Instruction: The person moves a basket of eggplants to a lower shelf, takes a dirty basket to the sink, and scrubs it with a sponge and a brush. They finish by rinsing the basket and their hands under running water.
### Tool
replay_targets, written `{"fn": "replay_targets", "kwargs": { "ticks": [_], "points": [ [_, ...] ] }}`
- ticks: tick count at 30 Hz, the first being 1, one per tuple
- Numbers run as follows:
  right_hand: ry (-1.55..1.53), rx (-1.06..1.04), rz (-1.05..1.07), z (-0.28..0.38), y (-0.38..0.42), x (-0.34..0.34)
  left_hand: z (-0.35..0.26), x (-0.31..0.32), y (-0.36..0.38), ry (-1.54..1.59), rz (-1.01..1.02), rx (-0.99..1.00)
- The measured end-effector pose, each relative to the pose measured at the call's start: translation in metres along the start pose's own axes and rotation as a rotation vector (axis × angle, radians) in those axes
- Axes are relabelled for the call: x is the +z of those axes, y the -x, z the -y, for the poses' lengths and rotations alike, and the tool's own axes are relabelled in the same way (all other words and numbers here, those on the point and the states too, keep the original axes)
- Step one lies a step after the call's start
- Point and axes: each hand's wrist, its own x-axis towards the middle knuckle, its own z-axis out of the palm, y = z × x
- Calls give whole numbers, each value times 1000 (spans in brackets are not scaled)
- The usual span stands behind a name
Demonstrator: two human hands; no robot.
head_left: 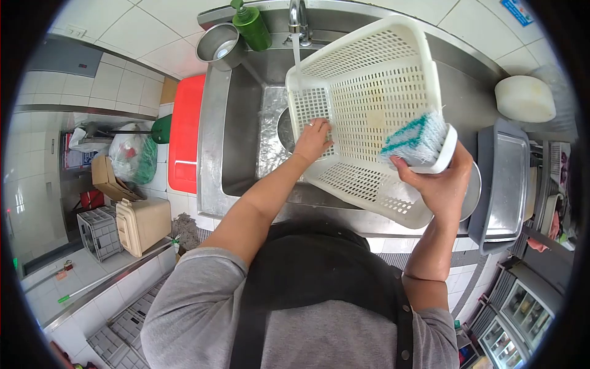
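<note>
A large white perforated basket (372,101) stands tilted over the metal sink (212,154), its open side facing me. Inside it, my left hand (315,140) rests on the lower left part with its fingers spread. At the basket's right side my right hand (439,178) grips a white brush (452,144) together with a white and green cloth (415,140). Water runs from the faucet (296,21) onto the basket's upper left edge. Part of the sink bottom is hidden behind the basket.
A green pump bottle (252,27) and a metal pot (220,48) stand at the sink's back left corner. A red lid (186,135) lies left of the sink. Grey tubs (504,184) and a white round block (524,98) are at the right.
</note>
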Motion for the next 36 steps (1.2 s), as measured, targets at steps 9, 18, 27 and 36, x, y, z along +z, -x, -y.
{"fn": "replay_targets", "kwargs": {
  "ticks": [9, 18, 27, 36],
  "points": [
    [-13, -7, -5, 13, -15, -10, 14, -10, -15, -8, -85, 197],
    [-6, -39, -23, 4, -20, -7, 6, -4, -47, 736, -608, -380],
    [95, -8, 1, -7, -21, -6, 86, -88, -146, 1102, -453, -1080],
    [-110, 152, -61, -55, -7, -49, 93, -36, -77, 1346, 117, -1113]
  ]
}}
